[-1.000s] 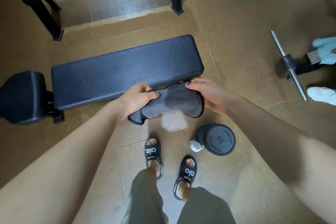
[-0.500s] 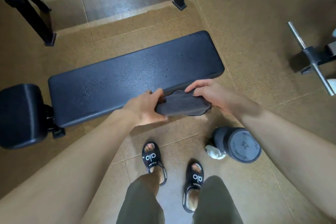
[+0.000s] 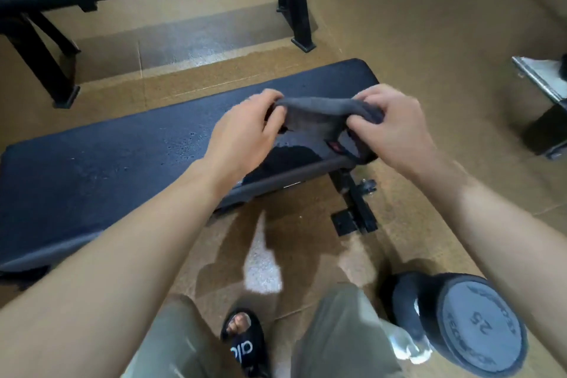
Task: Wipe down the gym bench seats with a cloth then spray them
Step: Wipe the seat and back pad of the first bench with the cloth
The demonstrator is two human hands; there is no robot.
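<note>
Cloth (image 3: 322, 118) now hangs bunched between my hands above the right end of the bench (image 3: 129, 159); a second ago it was lower, off the near edge. My left hand (image 3: 245, 135) and right hand (image 3: 389, 129) each pinch an end. Droplets sit on the pad, so I judge wiping comes next. Dumbbell (image 3: 472, 325) lies near right.

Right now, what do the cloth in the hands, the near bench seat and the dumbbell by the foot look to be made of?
Cloth: soft grey fabric, likely microfibre; it sags and folds between the left hand and right hand.
Bench seat: black padded vinyl or leatherette, probably; fine grain, droplets beading on it.
Dumbbell: matte dark rubber-like coating, moulded "25" on its end.
</note>
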